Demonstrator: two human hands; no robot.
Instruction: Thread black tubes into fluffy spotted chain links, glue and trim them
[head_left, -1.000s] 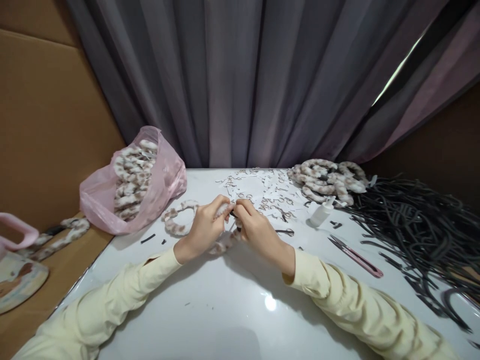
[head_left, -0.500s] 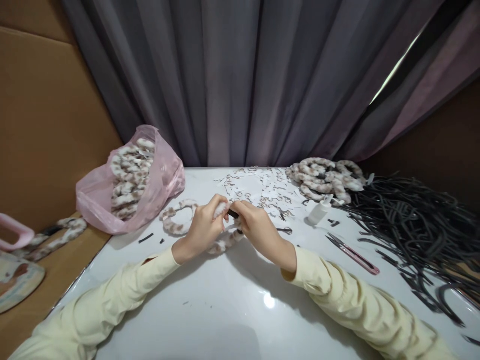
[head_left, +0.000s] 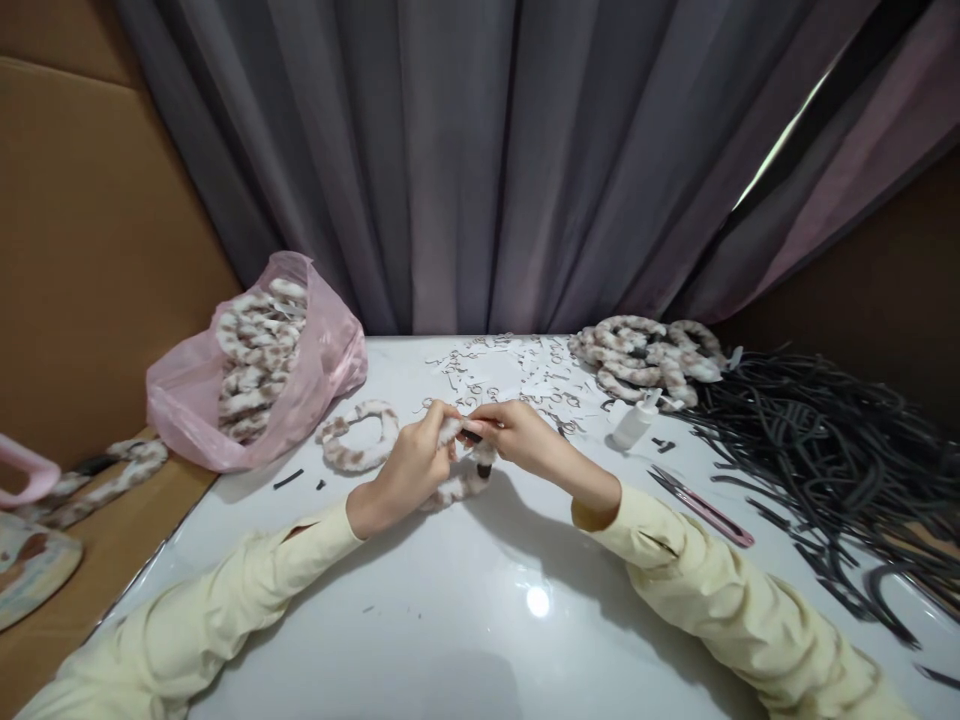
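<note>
Gripping a furry strip (head_left: pixel 456 490) above the counter (head_left: pixel 360 640), both hands (head_left: pixel 409 465) (head_left: pixel 521 435) are closed, fingertips nearly meeting.

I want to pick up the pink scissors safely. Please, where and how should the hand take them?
Best take the scissors by the rounded handle end, I think, with the right hand coming from the near right, from above. They lie flat, blades pointing far left, so this should keep fingers behind the tips.
</note>
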